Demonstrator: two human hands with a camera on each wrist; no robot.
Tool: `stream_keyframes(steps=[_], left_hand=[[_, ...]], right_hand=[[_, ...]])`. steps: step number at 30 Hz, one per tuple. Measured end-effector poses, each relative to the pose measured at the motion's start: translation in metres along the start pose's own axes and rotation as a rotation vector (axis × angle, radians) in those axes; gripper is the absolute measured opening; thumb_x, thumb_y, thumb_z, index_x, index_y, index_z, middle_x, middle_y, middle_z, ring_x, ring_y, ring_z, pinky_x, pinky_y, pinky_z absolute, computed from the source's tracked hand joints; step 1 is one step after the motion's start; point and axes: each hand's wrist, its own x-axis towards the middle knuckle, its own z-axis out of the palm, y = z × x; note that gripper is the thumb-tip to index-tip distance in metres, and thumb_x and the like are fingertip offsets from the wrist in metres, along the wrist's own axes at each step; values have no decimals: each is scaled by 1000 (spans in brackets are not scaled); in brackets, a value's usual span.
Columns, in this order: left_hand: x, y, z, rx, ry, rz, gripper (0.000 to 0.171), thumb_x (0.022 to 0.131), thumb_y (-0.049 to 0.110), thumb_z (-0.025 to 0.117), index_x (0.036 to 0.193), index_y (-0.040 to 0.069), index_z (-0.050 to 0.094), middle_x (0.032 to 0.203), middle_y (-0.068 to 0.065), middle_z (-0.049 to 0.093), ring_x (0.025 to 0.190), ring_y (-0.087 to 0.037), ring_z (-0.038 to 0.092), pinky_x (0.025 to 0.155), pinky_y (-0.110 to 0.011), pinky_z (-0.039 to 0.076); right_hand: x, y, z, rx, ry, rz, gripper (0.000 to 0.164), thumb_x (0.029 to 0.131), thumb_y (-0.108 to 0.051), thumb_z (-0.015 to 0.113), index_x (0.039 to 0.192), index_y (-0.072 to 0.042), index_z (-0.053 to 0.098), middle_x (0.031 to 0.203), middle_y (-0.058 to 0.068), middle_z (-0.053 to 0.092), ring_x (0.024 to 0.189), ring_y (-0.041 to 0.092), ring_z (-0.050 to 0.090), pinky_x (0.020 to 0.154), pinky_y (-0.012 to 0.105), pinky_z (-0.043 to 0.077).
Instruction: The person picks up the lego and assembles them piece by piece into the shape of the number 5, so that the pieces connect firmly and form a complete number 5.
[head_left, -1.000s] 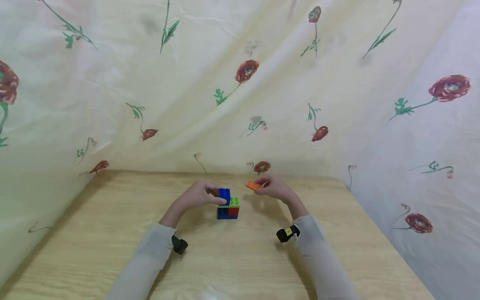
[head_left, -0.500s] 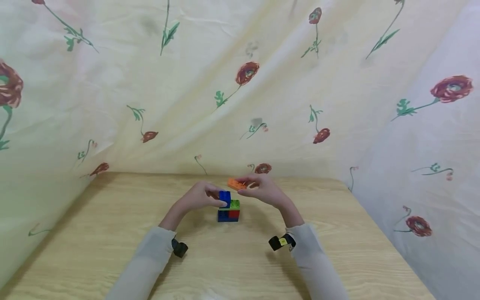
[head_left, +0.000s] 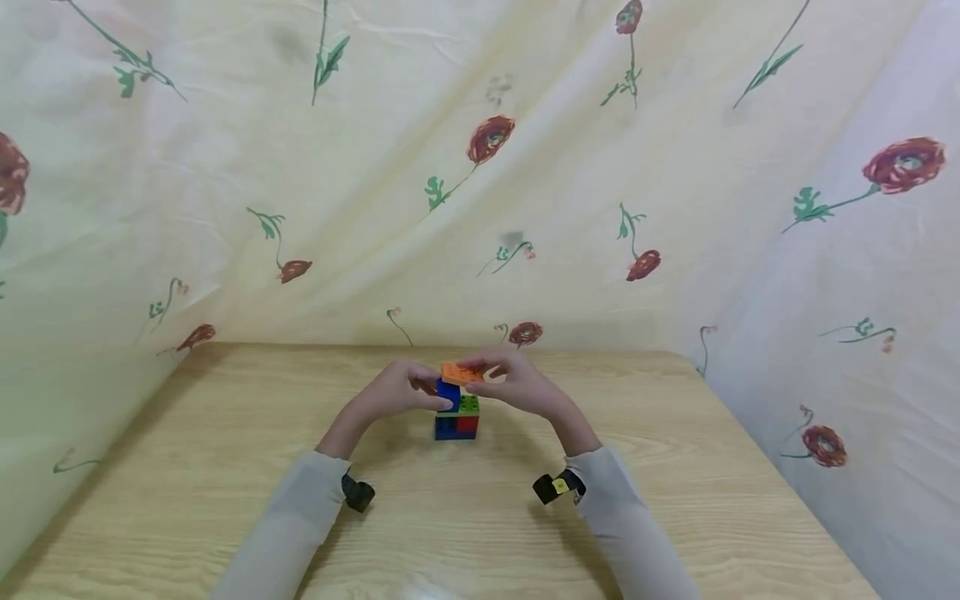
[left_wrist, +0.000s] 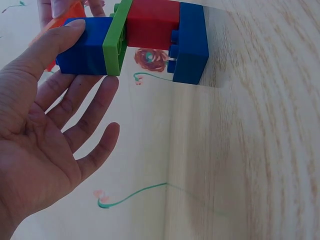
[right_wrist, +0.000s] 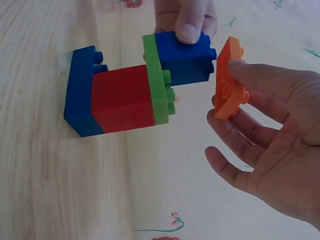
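At mid-table stands a small stack of toy building bricks: a blue base brick (right_wrist: 79,95), a red brick (right_wrist: 122,102) over one half of it, a thin green brick (right_wrist: 156,85) above that, and an upper blue brick (right_wrist: 185,64) on one end of the green. My left hand (head_left: 393,390) pinches the upper blue brick between thumb and fingers. A thin orange brick (right_wrist: 226,97) is pinched in my right hand (head_left: 519,383). It hangs tilted just over the upper blue brick's studs, a narrow gap showing in the right wrist view. Bare studs show on the green brick beside the upper blue one.
The stack stands on a light wood-grain table (head_left: 450,525). Behind and at the sides hangs a pale cloth (head_left: 360,183) with printed red flowers. A black wrist camera (head_left: 358,493) sits at the left sleeve and another black camera (head_left: 551,488) at the right sleeve.
My right hand has carried the orange brick leftward, from beside the stack to right above the upper blue brick. My left hand keeps its pinch on the upper blue brick.
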Motion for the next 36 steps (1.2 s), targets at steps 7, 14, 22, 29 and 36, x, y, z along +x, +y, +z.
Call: stream_keyframes(steps=[7, 14, 22, 29, 36], left_hand=[[-1, 1, 0, -8, -6, 22, 23, 89, 28, 81, 106, 13, 79, 105, -2, 77, 97, -17, 69, 86, -35, 57], [1, 2, -2, -3, -6, 22, 25, 89, 28, 81, 109, 13, 79, 106, -3, 77, 96, -16, 69, 86, -35, 57], [1, 0, -2, -32, -12, 23, 26, 88, 25, 81, 110, 11, 79, 108, -5, 77, 97, -17, 70, 88, -36, 57], [1, -2, -2, -35, -10, 20, 26, 88, 25, 82, 110, 12, 79, 107, -3, 77, 97, -16, 69, 88, -34, 56], [2, -4, 0, -39, -17, 52, 21, 89, 24, 81, 105, 11, 79, 107, -4, 76, 98, -17, 69, 88, -35, 56]], right_hand=[[1, 0, 3, -29, -21, -31, 36, 99, -18, 68, 133, -6, 67, 125, 10, 72, 109, 25, 66, 95, 50, 54], [1, -1, 2, -22, -26, -25, 37, 99, -17, 67, 134, -6, 66, 129, 11, 70, 114, 27, 64, 98, 52, 53], [1, -3, 1, -12, -43, -20, 36, 99, -17, 67, 134, -7, 66, 131, 11, 69, 116, 27, 62, 99, 52, 52], [1, -5, 0, -25, -50, -45, 36, 99, -16, 67, 134, -8, 67, 130, 10, 69, 114, 27, 62, 97, 50, 53], [0, -4, 1, -27, -70, -45, 37, 99, -17, 67, 135, -9, 66, 126, 9, 70, 113, 25, 63, 97, 49, 54]])
